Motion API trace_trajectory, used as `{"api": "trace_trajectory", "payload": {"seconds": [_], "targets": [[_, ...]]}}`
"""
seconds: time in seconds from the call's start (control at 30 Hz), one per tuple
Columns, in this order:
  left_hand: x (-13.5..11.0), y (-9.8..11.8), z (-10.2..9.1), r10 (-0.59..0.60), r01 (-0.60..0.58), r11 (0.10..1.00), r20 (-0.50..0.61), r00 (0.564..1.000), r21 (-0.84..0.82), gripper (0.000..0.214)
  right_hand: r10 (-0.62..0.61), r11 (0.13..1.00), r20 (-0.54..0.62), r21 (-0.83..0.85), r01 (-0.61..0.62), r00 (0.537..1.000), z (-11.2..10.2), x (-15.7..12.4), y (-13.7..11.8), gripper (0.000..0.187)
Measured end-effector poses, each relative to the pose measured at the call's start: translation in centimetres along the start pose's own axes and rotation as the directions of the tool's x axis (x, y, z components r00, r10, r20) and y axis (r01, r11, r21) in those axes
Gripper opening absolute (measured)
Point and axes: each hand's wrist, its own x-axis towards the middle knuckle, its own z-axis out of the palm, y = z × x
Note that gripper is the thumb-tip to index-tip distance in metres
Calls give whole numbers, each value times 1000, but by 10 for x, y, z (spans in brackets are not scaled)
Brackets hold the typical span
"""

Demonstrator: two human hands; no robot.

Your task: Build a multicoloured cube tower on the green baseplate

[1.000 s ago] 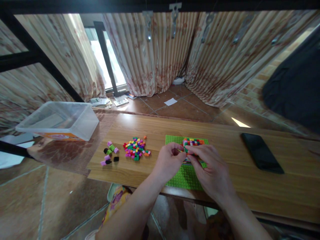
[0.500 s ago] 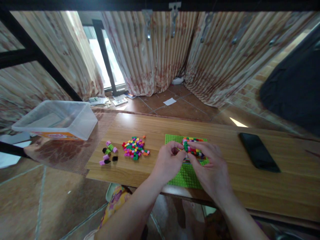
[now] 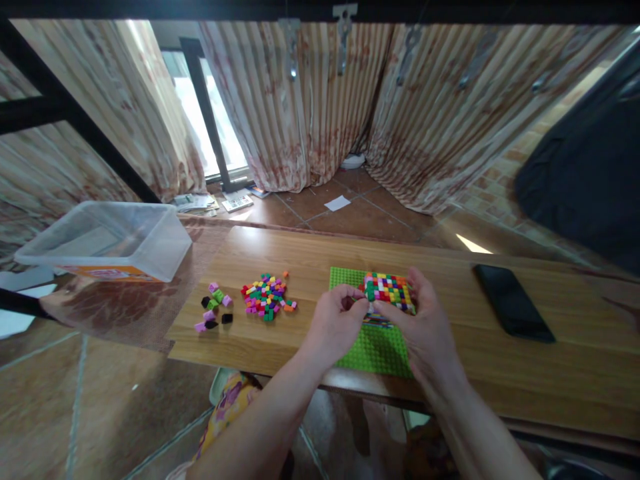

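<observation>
A green studded baseplate [image 3: 373,347] lies on the wooden table [image 3: 500,373] in front of me. My right hand [image 3: 425,330] grips a multicoloured block of small bricks [image 3: 393,290] and tilts it up so its top faces me. My left hand [image 3: 337,323] is pinched closed at the block's left edge, by a green brick [image 3: 371,291]. Whether that hand holds a brick of its own I cannot make out.
A pile of loose coloured bricks [image 3: 266,297] lies left of the baseplate, and a smaller group of pink, green and black ones [image 3: 214,310] further left. A clear plastic tub [image 3: 107,239] stands at the far left. A black phone [image 3: 513,311] lies at the right.
My right hand has turned the brick block up from the baseplate so its coloured top shows. My left hand stayed pinched at its left edge.
</observation>
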Motion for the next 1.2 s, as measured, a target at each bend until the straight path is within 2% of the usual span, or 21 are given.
{"api": "trace_trajectory", "payload": {"seconds": [0.13,0.3,0.37,0.43,0.5,0.6,0.67,0.73,0.8,0.87,0.93,0.97,1.03,1.1,1.2], "targets": [[0,-1,0,0,0,1000,-17,1000,-13,9,173,947,99,259,-193,980,5,-1,-4,94],[-3,6,1,-43,38,984,-23,999,-174,10,212,904,133,349,-246,968,9,-4,-11,85],[-4,9,-2,-119,115,945,6,993,-306,14,216,897,136,363,-251,967,10,-5,-11,86],[-4,13,-7,-213,236,837,103,972,-494,17,205,903,140,354,-243,969,9,-5,-9,86],[-4,17,-13,-248,319,663,204,947,-677,20,156,927,147,319,-196,977,5,-4,-5,86],[-3,24,-21,-229,317,442,236,944,-839,28,7,974,111,224,-32,994,-4,0,1,83],[-3,27,-23,-211,285,373,218,953,-883,33,-134,981,4,142,132,991,-11,2,0,75],[-4,30,-23,-177,259,338,209,962,-905,38,-305,949,-130,40,312,943,-15,-1,-6,56],[-5,30,-22,-131,243,333,210,969,-911,42,-485,874,-153,-62,481,861,-14,-9,-15,31],[-7,30,-20,-86,235,367,218,972,-900,45,-618,780,9,-124,614,786,-9,-19,-23,13],[-8,30,-19,-43,207,433,209,977,-877,47,-669,699,211,-149,699,713,-2,-28,-28,13],[-9,30,-18,-20,188,471,202,979,-862,47,-675,669,271,-168,724,686,3,-31,-29,15],[-11,30,-17,25,145,547,189,982,-825,48,-676,631,311,-227,742,669,10,-33,-29,16],[-14,31,-16,66,104,605,180,981,-789,48,-673,619,297,-274,736,677,15,-33,-27,15],[-18,32,-14,112,66,653,182,977,-755,48,-672,630,290,-260,732,681,17,-33,-27,12]]}}
